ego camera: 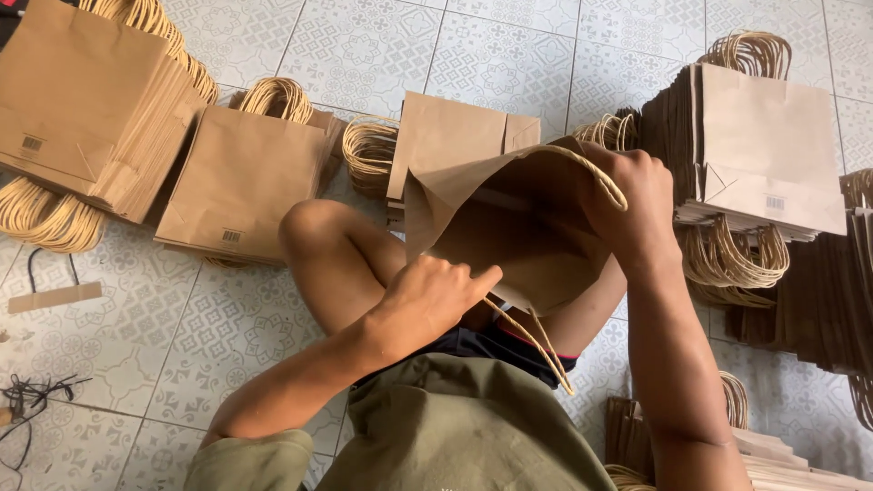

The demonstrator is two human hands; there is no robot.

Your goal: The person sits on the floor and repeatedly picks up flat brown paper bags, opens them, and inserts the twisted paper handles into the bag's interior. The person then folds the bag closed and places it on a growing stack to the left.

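Together, left hand (pixel 435 295) and right hand (pixel 634 205) hold one paper bag (pixel 518 232) amid five stacks (pixel 238 182).

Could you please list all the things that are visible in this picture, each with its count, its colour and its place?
open paper bag: one, brown, held up over the lap at the centre
rope handles: two on the open bag, beige, one at its top, one hanging below
flat bag stacks: at least five, brown, spread across the floor from upper left to right edge
handle bundles: several, beige, sticking out of the stacks
paper strip with black cord: one, brown, left on the floor
black cords: a small tangle, lower left
tiled floor: pale grey patterned
left hand: grip on the bag's lower edge
right hand: grip on the bag's upper rim
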